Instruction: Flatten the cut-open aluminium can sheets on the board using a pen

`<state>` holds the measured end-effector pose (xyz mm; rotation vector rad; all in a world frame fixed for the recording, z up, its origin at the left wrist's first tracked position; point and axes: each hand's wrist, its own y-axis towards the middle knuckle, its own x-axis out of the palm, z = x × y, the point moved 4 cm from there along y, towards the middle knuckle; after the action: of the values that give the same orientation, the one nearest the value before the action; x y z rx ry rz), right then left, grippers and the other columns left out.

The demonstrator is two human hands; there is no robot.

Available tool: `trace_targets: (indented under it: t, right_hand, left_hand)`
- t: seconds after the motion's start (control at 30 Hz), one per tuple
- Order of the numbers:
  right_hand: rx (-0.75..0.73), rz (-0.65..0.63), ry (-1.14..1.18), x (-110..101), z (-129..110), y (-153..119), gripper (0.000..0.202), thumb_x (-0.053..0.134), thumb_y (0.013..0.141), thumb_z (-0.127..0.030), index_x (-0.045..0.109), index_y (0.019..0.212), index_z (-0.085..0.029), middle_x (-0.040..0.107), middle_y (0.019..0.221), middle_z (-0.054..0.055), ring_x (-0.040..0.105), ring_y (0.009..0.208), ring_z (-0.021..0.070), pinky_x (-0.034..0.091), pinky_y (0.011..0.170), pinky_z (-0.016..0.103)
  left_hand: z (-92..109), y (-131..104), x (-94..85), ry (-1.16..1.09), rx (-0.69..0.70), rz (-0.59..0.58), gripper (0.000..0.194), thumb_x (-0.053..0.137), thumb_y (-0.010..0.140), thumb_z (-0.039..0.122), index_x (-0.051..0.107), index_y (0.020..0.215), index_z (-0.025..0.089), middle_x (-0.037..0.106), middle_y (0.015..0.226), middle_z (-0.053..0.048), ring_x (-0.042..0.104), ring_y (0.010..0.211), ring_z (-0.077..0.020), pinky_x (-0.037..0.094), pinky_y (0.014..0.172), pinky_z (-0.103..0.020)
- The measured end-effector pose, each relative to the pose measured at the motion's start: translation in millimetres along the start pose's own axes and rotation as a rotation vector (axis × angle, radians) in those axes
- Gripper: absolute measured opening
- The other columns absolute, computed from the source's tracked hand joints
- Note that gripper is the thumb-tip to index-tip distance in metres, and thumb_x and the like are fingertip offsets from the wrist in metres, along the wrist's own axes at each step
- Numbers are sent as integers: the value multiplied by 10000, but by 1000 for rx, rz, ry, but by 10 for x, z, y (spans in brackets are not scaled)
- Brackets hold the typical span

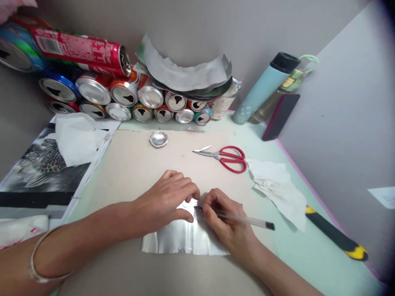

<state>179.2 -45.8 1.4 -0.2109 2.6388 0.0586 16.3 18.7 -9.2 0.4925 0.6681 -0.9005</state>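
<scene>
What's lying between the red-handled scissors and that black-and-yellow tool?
Creased white paper lies between the scissors and the tool, as the head view shows.

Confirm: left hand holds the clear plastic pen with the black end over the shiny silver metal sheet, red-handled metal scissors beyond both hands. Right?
Wrong hand: the head view shows the right hand holding the clear plastic pen with the black end over the shiny silver metal sheet. The red-handled metal scissors do lie beyond both hands.
</scene>
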Motion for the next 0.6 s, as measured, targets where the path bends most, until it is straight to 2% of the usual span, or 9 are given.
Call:
trace_targets:
  t: [0.6]
  right_hand:
    - [14, -30, 14, 6, -11, -7, 178, 515, 983, -211, 496, 806, -218, 519, 702, -39, 409, 598, 117, 310, 533, 247]
  left_hand:
    - [-15, -1, 4, 18, -7, -5, 396, 894, 800, 290, 569, 1017, 225, 592, 921, 64, 513, 887, -173, 280, 880, -332]
